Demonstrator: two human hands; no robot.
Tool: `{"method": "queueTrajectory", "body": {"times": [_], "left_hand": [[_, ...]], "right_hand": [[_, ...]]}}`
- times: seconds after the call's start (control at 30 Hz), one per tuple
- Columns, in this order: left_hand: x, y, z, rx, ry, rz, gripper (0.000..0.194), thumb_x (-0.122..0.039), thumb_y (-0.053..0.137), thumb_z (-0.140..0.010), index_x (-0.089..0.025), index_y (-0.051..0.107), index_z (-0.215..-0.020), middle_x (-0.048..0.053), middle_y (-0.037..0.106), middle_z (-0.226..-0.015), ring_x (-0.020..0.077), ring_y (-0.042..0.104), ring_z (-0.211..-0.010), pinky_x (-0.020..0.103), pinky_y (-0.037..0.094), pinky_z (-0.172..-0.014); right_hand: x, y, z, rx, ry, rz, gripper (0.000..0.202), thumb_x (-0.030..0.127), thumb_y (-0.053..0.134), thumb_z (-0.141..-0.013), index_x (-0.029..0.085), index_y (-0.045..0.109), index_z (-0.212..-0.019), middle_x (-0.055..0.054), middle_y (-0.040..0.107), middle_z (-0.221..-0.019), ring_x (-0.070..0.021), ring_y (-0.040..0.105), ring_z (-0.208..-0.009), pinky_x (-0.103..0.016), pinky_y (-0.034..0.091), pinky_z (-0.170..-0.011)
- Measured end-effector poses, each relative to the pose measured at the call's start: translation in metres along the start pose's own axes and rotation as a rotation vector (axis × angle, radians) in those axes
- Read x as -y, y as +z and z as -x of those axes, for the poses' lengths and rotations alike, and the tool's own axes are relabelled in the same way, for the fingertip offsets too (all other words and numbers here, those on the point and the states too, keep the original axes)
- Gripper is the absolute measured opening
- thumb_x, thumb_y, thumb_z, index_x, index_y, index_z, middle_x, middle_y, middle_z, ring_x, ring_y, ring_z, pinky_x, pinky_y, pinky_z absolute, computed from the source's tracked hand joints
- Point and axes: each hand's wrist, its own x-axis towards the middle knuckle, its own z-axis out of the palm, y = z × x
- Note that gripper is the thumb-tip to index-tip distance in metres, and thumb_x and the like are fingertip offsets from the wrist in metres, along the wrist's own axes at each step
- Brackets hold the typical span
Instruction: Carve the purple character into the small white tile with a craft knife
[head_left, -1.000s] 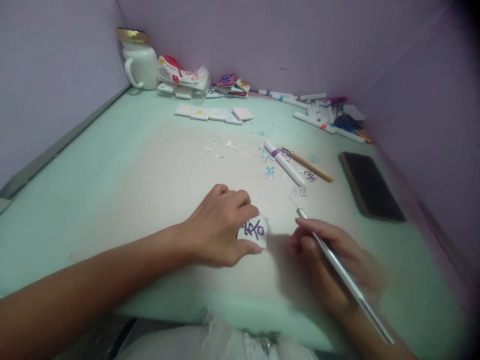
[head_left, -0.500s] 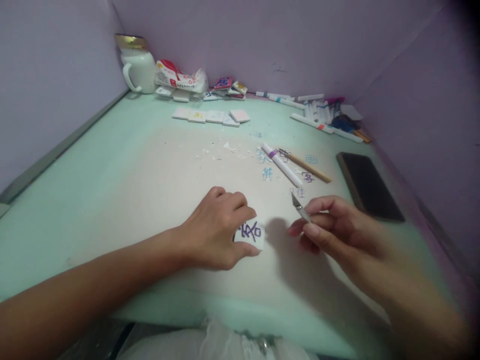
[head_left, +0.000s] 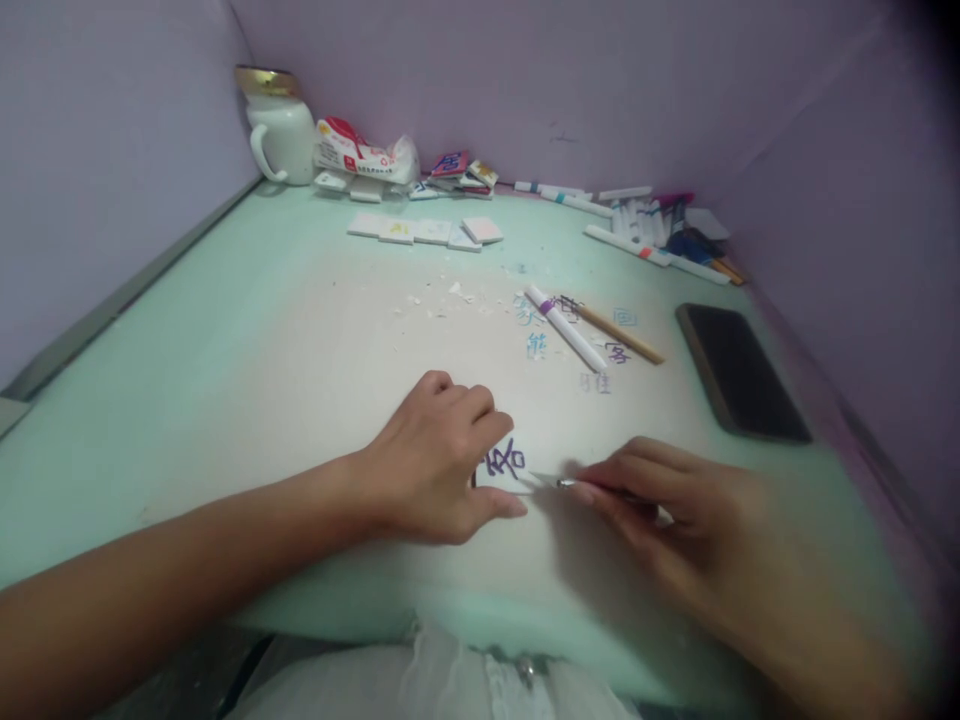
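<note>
My left hand [head_left: 442, 465] grips a small white block [head_left: 517, 485] flat on the table, thumb on the near side and fingers on the far side. A purple handwritten character shows on the block's top, its left part hidden by the hand. In my right hand [head_left: 660, 510] is a craft knife [head_left: 564, 484], pinched between thumb and fingers. The blade points left, its tip at the right part of the block; whether it touches cannot be made out. Beyond the hands lie a white marker [head_left: 566, 330] with a purple band and a thin wooden stick [head_left: 619, 333].
A dark phone [head_left: 742, 370] lies at the right. White blocks [head_left: 431, 232] stand in a row farther back, with crumbs [head_left: 456, 290] before them. Along the back wall are a white mug [head_left: 285, 140], a tissue pack [head_left: 364, 150] and several markers [head_left: 637, 220]. Characters are written on the table.
My right hand has lowered and turned the craft knife from pointing up to pointing left, bringing its tip to the block. My left hand stays in place on the block.
</note>
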Motion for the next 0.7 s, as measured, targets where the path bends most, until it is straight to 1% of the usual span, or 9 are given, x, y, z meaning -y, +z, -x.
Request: {"method": "queueTrajectory", "body": {"times": [0.07, 0.17, 0.23, 0.47, 0.7], "left_hand": [[-0.0008, -0.0007, 0.0011, 0.004, 0.010, -0.016, 0.046, -0.052, 0.062, -0.077, -0.013, 0.062, -0.100, 0.011, 0.061, -0.089, 0.0257, 0.056, -0.082, 0.043, 0.035, -0.082], [-0.0005, -0.0005, 0.0028, -0.004, 0.029, -0.017, 0.038, -0.040, 0.056, -0.078, -0.013, 0.061, -0.104, 0.011, 0.060, -0.090, 0.0256, 0.056, -0.083, 0.044, 0.034, -0.083], [0.0000, 0.0001, 0.0034, -0.006, 0.037, -0.016, 0.038, -0.037, 0.053, -0.078, -0.013, 0.060, -0.106, 0.011, 0.060, -0.091, 0.0256, 0.056, -0.084, 0.044, 0.035, -0.083], [0.0002, 0.0003, 0.0025, 0.004, 0.020, -0.005, 0.038, -0.037, 0.053, -0.079, -0.014, 0.060, -0.107, 0.010, 0.059, -0.090, 0.0251, 0.056, -0.084, 0.043, 0.035, -0.083], [0.0016, 0.0015, 0.0026, -0.010, 0.025, 0.005, 0.038, -0.037, 0.054, -0.078, -0.013, 0.061, -0.106, 0.010, 0.059, -0.089, 0.0248, 0.055, -0.083, 0.043, 0.035, -0.082]], "right_hand": [[-0.0001, 0.0020, -0.0001, -0.024, -0.012, 0.018, 0.023, 0.033, 0.053, -0.091, 0.024, 0.073, -0.085, -0.002, 0.063, -0.065, -0.0134, 0.057, -0.048, -0.024, 0.039, -0.040], [-0.0005, 0.0031, -0.0008, -0.081, -0.027, 0.032, 0.022, 0.032, 0.054, -0.089, 0.023, 0.074, -0.086, -0.002, 0.062, -0.064, -0.0133, 0.055, -0.045, -0.023, 0.038, -0.038], [-0.0010, 0.0036, -0.0014, -0.091, -0.036, 0.053, 0.021, 0.032, 0.055, -0.089, 0.023, 0.074, -0.085, -0.002, 0.062, -0.064, -0.0132, 0.055, -0.045, -0.023, 0.036, -0.037], [-0.0043, 0.0068, -0.0035, -0.079, -0.023, 0.090, 0.022, 0.034, 0.055, -0.088, 0.024, 0.073, -0.080, -0.001, 0.060, -0.062, -0.0126, 0.053, -0.044, -0.024, 0.035, -0.039], [-0.0053, 0.0071, -0.0045, -0.062, -0.033, 0.081, 0.021, 0.033, 0.056, -0.088, 0.025, 0.073, -0.079, 0.000, 0.060, -0.062, -0.0123, 0.053, -0.046, -0.025, 0.033, -0.042]]}}
